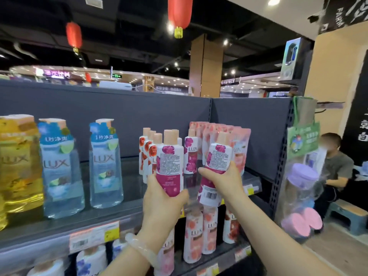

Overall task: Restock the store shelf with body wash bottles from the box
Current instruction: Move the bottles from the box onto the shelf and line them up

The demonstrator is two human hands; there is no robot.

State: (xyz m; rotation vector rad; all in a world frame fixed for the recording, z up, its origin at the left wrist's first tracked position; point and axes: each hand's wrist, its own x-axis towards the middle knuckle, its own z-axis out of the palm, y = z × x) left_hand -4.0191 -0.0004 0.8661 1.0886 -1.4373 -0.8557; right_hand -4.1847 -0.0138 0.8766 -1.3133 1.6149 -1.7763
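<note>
My left hand (162, 204) grips a white and magenta body wash bottle (170, 162) by its lower half, held upright above the top shelf (59, 226), back label facing me. My right hand (223, 181) grips a second matching bottle (218, 156), tilted a little to the right, its barcode end showing below my palm. Both bottles are just in front of a row of small red-flowered bottles (148, 152) and a magenta-flowered bottle (190, 154) standing on the shelf. The box is out of view.
Tall blue bottles (105, 164) and a yellow one (18, 162) stand at the shelf's left. Pink refill pouches (241, 148) lean at the back right. Pink bottles (201, 234) fill the lower shelf. Hanging goods (300, 188) flank the right upright. A person (334, 168) sits beyond.
</note>
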